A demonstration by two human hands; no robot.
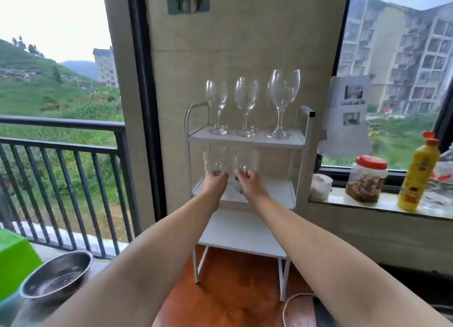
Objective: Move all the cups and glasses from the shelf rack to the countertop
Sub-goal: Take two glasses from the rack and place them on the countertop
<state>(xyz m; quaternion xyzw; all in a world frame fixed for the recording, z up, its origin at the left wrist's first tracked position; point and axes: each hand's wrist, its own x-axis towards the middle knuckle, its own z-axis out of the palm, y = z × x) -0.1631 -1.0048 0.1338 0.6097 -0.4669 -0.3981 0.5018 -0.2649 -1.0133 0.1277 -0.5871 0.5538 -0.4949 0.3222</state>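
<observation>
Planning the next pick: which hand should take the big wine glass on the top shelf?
Right, probably. The big wine glass stands at the shelf's right end, above the right hand. The left hand would have to cross over; both grip mugs now.

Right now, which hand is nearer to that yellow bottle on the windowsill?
The right hand. It is closed on a clear cup on the rack's middle shelf, with the yellow bottle off to its right. The left hand holds the neighbouring cup, farther from the bottle.

bare forearms, left hand [215,179], right hand [248,179] (sleeveless)
</observation>
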